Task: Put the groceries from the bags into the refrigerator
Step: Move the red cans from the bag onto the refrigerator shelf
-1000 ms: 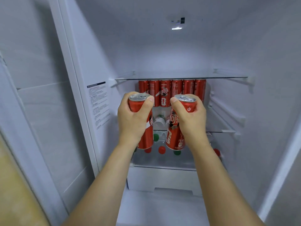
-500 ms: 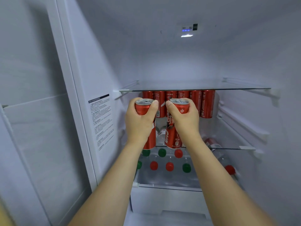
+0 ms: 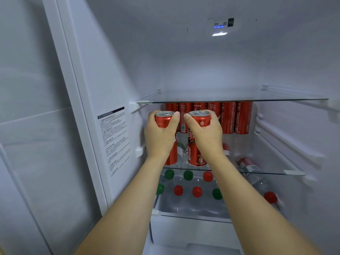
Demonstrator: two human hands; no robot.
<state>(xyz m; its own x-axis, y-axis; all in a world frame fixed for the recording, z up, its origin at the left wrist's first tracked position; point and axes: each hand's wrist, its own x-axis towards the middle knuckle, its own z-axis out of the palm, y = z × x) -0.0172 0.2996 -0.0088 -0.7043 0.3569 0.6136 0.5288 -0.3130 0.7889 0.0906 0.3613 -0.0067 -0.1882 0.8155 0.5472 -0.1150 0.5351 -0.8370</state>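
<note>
**Much of the cans and bottles sits out of sight**

The left hand [image 3: 159, 137] covers the middle of its red can [image 3: 163, 119], leaving only the top and a strip near the base on show; the right hand [image 3: 206, 137] hides the middle of the second can [image 3: 199, 120] likewise. The fingers of each grip wrap behind the cans, unseen. Both hands mask the left part of the back row of cans [image 3: 233, 117], so their count cannot be told. The upper glass shelf [image 3: 276, 99] cuts off that row's tops. The wall sticker [image 3: 115, 137] carries print too small to read. The lower bottles [image 3: 187, 175] show mainly caps, bodies blurred. Both forearms run off the bottom edge.
</note>
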